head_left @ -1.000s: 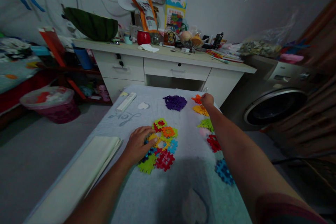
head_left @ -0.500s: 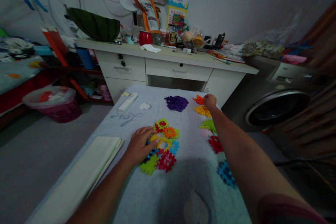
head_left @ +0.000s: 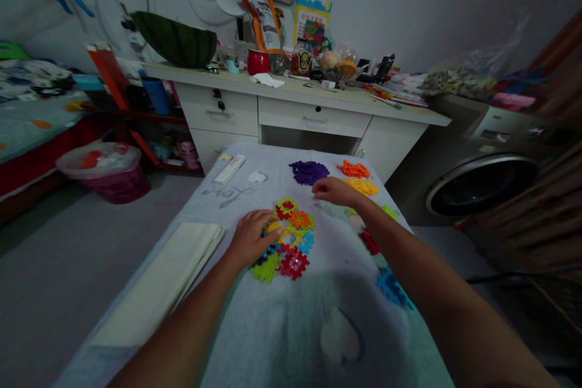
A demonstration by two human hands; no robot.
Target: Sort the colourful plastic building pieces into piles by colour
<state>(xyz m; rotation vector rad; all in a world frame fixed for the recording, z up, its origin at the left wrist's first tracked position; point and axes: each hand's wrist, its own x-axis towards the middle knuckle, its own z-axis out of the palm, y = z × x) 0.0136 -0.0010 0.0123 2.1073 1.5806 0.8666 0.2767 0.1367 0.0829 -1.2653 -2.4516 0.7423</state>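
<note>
My left hand [head_left: 253,234] lies over the left side of a mixed heap of colorful toothed plastic pieces [head_left: 293,260], fingers stretched and thumb apart. The heap has red, lime, orange, yellow and blue pieces. Above the cloth, just below the purple pile [head_left: 309,172], my right hand [head_left: 334,190] is closed with its fingertips pinched; anything inside is too small to make out. Orange pieces [head_left: 353,168] and yellow pieces [head_left: 362,187] lie beyond it. My right forearm partly covers the green pieces [head_left: 390,212], red pieces [head_left: 369,241] and blue pieces [head_left: 391,286].
The pieces lie on a cloth-covered table [head_left: 273,333]. A folded cream cloth [head_left: 157,282], a white strip-like box [head_left: 230,170] and a small white object [head_left: 257,176] are at the left. Behind stands a cluttered white desk [head_left: 218,115]; a washing machine [head_left: 477,139] is at the right.
My right hand has moved left and nearer, from the orange pieces to just below the purple pile. My left hand stays on the mixed heap. The whole view has shifted slightly.
</note>
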